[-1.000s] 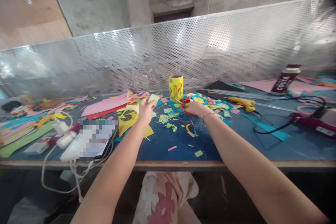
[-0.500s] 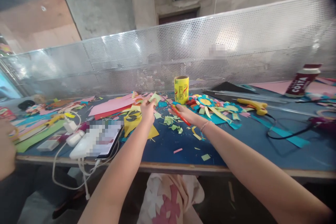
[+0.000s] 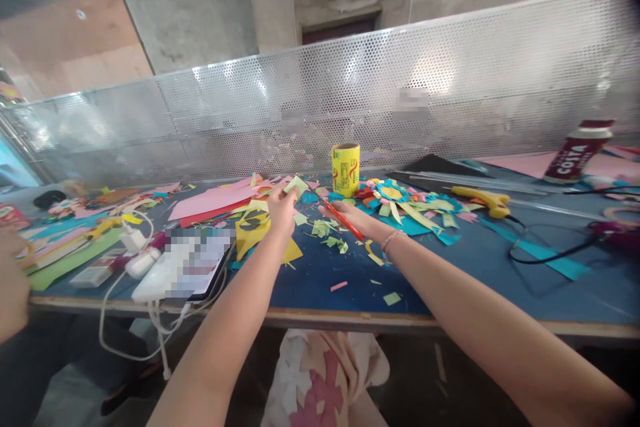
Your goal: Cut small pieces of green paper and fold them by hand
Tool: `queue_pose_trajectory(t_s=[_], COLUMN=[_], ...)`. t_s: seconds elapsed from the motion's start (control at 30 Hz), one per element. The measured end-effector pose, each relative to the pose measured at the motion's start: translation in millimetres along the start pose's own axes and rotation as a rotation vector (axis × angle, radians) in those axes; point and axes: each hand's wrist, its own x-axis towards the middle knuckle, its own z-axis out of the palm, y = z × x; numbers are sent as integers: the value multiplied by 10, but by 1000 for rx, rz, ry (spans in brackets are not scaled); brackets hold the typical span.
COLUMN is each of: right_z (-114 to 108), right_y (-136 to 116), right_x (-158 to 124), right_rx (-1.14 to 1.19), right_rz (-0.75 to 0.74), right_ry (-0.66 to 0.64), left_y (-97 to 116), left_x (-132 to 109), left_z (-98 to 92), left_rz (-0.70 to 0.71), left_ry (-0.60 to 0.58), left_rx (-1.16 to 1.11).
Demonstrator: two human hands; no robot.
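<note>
My left hand (image 3: 281, 211) pinches a small pale green piece of paper (image 3: 295, 185) and holds it up over the blue table (image 3: 320, 277). My right hand (image 3: 350, 217) grips red-handled scissors (image 3: 341, 217), whose blades point toward the green piece. A yellow sheet with cut-out holes (image 3: 256, 230) lies just under my left hand. Several green and yellow paper scraps (image 3: 327, 235) are scattered between my hands.
A yellow tape roll (image 3: 345, 169) stands behind my hands, with a coloured paper flower (image 3: 395, 195) and a yellow glue gun (image 3: 483, 199) to its right. A brown bottle (image 3: 575, 151) is far right. A phone and white charger (image 3: 175, 267) lie left. Another person's hand (image 3: 13, 283) shows at the left edge.
My right hand moved left from the paper flower with the scissors, bringing them toward the green piece in my left hand. The view shifted slightly to the left.
</note>
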Motion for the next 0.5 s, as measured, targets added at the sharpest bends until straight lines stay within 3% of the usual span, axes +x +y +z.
queue_pose_trajectory(t_s=[0.5], right_z=[7], right_y=[-49], right_x=[-32], right_rx=[67], right_rz=[58], right_ry=[-16], left_y=[8], left_x=[-20], left_z=[17], left_rz=[4], left_ry=[-36], left_rx=[-11])
